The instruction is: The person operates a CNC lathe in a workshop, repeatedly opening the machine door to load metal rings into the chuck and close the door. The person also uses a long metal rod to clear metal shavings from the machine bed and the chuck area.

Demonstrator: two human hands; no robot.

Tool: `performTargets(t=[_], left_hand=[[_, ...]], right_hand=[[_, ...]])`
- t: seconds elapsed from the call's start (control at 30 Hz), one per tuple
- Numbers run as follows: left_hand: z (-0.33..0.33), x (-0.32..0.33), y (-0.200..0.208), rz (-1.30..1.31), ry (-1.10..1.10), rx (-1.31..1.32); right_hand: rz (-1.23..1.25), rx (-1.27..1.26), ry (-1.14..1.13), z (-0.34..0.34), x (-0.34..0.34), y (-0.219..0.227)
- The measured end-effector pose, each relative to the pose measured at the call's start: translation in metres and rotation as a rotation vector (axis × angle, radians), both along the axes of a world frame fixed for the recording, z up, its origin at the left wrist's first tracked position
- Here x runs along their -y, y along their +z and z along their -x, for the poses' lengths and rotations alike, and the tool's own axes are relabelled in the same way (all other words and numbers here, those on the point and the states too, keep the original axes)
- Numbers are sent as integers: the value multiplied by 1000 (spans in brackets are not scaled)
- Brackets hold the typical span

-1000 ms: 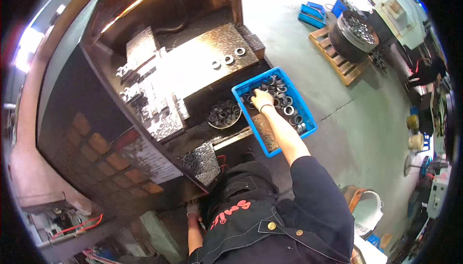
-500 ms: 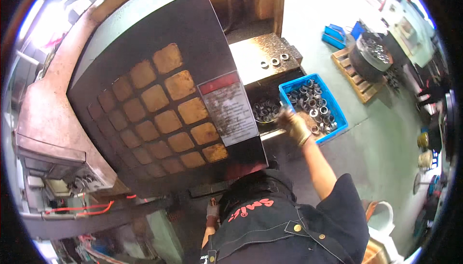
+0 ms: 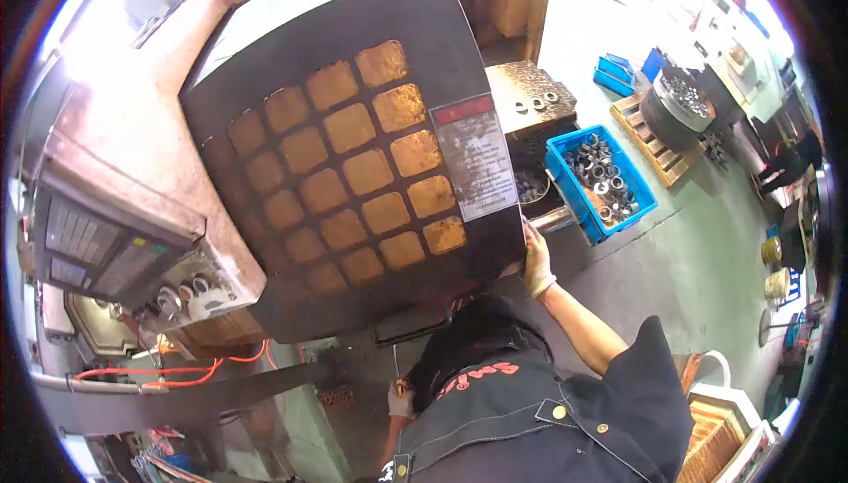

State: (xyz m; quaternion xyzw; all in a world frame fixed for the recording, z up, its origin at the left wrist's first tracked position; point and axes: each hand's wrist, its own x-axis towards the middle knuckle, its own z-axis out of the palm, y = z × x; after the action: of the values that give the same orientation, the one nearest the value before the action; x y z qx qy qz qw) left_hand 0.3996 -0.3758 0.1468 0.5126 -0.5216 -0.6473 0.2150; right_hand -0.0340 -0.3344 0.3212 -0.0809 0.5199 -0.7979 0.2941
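Observation:
A large dark machine door [image 3: 353, 41] with a grid of amber window panes fills the middle of the view. My right hand [image 3: 537, 264], in a pale glove, is closed on the door's right edge near its lower corner. Low down beside my dark apron, my gloved left hand [image 3: 401, 400] is closed around a tool with a thin metal rod [image 3: 396, 361]. Most of that hand's fingers are hard to make out. Right of the door stands a blue bin [image 3: 638, 220] holding many metal rings [image 3: 601, 172].
Three rings [image 3: 536, 103] sit on a chip-covered ledge [image 3: 517, 81]. A round container of parts [image 3: 532, 190] is partly hidden behind the door. On the right, a wooden pallet [image 3: 643, 143] bears a drum [image 3: 676, 112]. Orange hoses [image 3: 194, 368] and a control panel [image 3: 115, 240] are at left.
My right hand has moved from beside the blue bin to the door's edge. The whole view has shifted, putting the door and bin farther right. My left hand stays low by the apron.

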Motion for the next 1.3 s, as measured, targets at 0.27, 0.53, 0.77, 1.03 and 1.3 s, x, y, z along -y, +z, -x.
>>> performTargets(t=[0.27, 0.53, 0.77, 1.03, 1.3], left_hand=[[47, -11, 87, 459, -146, -17], [152, 44, 195, 637, -335, -11], [261, 129, 205, 338, -70, -50], [305, 236, 178, 422, 88, 458], [308, 261, 175, 385, 138, 437]], right_hand=[[64, 161, 261, -95, 78, 0], [-49, 119, 720, -55, 183, -25], [45, 117, 786, 53, 354, -41], [-158, 49, 511, 88, 497, -44], [-21, -35, 605, 91, 529, -51]])
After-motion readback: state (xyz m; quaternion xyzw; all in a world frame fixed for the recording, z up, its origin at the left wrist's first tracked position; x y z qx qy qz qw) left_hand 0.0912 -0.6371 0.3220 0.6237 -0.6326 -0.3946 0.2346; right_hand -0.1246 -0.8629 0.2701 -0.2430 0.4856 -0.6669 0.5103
